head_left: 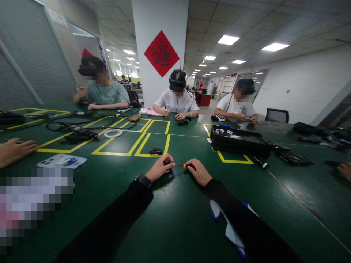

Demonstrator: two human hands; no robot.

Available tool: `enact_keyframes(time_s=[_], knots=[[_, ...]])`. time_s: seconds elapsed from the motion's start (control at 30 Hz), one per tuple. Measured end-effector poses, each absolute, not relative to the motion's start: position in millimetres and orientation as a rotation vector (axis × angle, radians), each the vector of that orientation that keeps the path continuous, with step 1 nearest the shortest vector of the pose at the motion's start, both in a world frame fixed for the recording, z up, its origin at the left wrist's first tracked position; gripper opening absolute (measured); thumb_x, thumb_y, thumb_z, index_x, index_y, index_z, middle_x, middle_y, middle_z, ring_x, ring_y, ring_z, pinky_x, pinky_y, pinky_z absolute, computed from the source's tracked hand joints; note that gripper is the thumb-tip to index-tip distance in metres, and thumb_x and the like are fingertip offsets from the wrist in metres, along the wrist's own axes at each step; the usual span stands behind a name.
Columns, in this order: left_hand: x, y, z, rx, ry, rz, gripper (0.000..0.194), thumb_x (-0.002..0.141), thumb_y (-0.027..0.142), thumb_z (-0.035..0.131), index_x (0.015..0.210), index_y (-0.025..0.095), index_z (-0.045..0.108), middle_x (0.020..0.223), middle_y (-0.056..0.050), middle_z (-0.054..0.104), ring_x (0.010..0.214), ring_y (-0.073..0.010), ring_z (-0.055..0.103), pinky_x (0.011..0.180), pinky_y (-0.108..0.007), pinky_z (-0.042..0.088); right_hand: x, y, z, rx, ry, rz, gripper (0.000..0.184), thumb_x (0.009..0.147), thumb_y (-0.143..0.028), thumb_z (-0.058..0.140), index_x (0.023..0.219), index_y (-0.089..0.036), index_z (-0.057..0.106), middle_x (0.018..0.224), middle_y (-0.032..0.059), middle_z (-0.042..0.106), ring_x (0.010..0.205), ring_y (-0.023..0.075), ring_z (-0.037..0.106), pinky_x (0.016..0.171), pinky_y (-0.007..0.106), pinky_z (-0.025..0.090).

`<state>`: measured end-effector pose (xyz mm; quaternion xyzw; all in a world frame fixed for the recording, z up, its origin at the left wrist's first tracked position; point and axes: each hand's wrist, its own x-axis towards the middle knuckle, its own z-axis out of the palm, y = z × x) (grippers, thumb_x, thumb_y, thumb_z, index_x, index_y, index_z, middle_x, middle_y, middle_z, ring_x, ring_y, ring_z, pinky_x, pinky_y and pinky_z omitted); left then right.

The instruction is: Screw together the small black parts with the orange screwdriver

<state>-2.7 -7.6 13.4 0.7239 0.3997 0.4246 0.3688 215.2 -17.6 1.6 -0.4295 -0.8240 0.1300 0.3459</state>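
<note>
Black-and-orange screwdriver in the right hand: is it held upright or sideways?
The screwdriver is sideways: its thin metal shaft points from the right hand toward the left hand, nearly level.

In front of you, the green table (pixel 189 212) carried yellow tape outlines (pixel 112 153), a small black object (pixel 156 151) inside one of them, a coiled white cable (pixel 113 133), dark cables (pixel 59 126), a black tray (pixel 238 140) toward the right, and a phone-like patterned item (pixel 61 161) toward the left.

Black sleeves (pixel 109 219), dark wristwatch (pixel 143 180)
</note>
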Motion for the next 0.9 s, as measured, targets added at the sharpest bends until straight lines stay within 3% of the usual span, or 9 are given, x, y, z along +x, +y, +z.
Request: enact_keyframes(time_s=[0.23,0.43,0.57,0.9], knots=[[-2,-8,14,1.850,1.037,1.094,0.019,0.071,0.034,0.056,0.078,0.017,0.052,0.070,0.001,0.054,0.068,-0.0125,0.051,0.067,-0.026,0.040,215,-18,2,-1.114,-2.137,0.346,0.012,0.080,-0.019,0.049,0.091,-0.017,0.054,0.090,0.0050,0.054,0.086,0.0168,0.047,0.079,0.032,0.037],[-3,-7,13,1.901,1.031,1.100,0.020,0.069,0.033,0.058,0.078,0.016,0.052,0.073,0.001,0.054,0.068,-0.0118,0.050,0.066,-0.025,0.040,213,-21,4,-1.159,-2.098,0.392,0.022,0.082,-0.023,0.046,0.103,-0.017,0.053,0.095,0.0057,0.057,0.091,0.0165,0.048,0.083,0.033,0.036],[-3,-6,12,1.938,1.003,1.080,0.024,0.064,0.030,0.064,0.078,0.016,0.050,0.070,0.002,0.052,0.065,-0.0105,0.049,0.064,-0.024,0.039,214,-21,6,-1.133,-2.155,0.373,0.020,0.085,-0.023,0.042,0.093,-0.018,0.059,0.090,0.0051,0.060,0.088,0.0161,0.049,0.082,0.032,0.036],[-3,-4,8,1.953,1.052,1.082,0.021,0.064,0.028,0.063,0.077,0.017,0.051,0.070,0.003,0.053,0.063,-0.0108,0.050,0.064,-0.024,0.039,218,-28,10,-1.091,-2.130,0.385,0.016,0.080,-0.021,0.051,0.093,-0.019,0.060,0.089,0.0043,0.059,0.086,0.0160,0.051,0.079,0.031,0.039]])
